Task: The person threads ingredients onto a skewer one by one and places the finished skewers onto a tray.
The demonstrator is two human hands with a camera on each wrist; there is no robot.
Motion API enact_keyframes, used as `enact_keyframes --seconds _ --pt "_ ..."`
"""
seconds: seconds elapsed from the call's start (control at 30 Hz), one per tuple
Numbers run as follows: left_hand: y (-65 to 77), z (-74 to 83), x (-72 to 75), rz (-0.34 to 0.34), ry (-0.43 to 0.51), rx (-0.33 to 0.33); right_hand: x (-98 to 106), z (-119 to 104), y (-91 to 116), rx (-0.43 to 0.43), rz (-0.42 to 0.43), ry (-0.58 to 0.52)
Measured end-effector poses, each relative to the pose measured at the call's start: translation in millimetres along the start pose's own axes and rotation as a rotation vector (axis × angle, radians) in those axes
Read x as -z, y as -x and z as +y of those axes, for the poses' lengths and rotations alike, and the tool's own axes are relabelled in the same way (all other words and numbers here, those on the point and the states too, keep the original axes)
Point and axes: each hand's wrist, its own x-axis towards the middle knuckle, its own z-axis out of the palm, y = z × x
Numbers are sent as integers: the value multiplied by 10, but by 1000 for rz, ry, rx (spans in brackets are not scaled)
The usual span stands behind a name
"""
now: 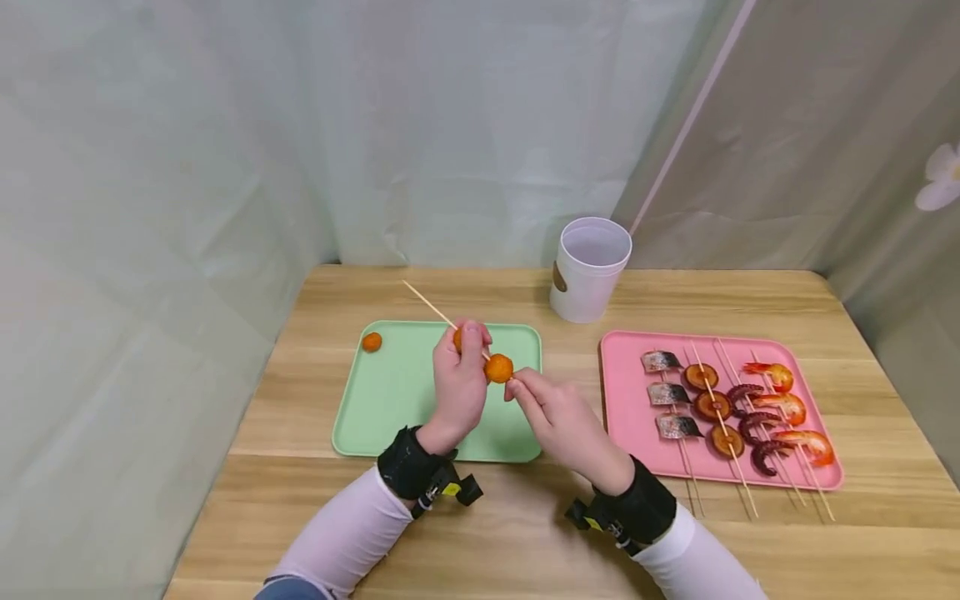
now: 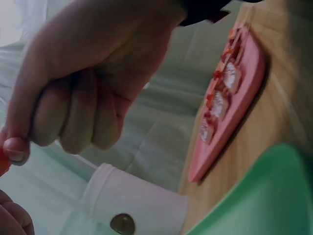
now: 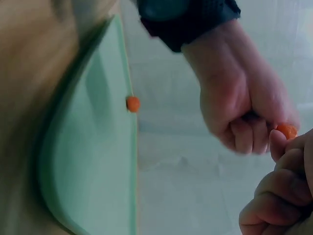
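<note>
Over the green tray (image 1: 390, 417), a thin wooden skewer (image 1: 426, 302) slants with two orange balls on it. My left hand (image 1: 459, 392) grips the skewer around the upper ball (image 1: 457, 339), which is partly covered by the fingers. The lower ball (image 1: 498, 368) sits between both hands. Just below it, my right hand (image 1: 564, 421) pinches the skewer's lower end between thumb and forefinger, its other fingers curled. In the right wrist view, an orange ball (image 3: 287, 130) shows between the two hands. A loose orange ball (image 1: 371, 342) lies in the tray's far left corner.
A pink tray (image 1: 626, 450) on the right bears several loaded skewers: fish pieces (image 1: 669, 393), mushroom slices (image 1: 711, 406), tentacles (image 1: 765, 457) and shrimp (image 1: 810, 446). Their sticks overhang the near edge. A white bucket (image 1: 585, 287) stands at the back, before the curtain (image 1: 480, 133).
</note>
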Motion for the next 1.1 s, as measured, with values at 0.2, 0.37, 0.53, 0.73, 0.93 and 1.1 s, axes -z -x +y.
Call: enact_keyframes --seconds 0.2,0.37,0.53,0.73,0.93,1.1 --pt "-10 59 -10 -64 23 -36 30 -25 -52 -13 44 -1" --pt "-11 49 39 -128 38 25 35 -6 -35 -39 56 12" --pt "-55 42 114 -220 -6 123 54 28 -15 -93 50 3" --pt "-188 119 249 -384 -70 239 138 64 -5 -113 92 33" --pt "-427 239 544 -399 -290 261 247 126 -2 -140 139 59" --pt "-622 263 951 -321 -455 297 347 155 2 -166 163 82"
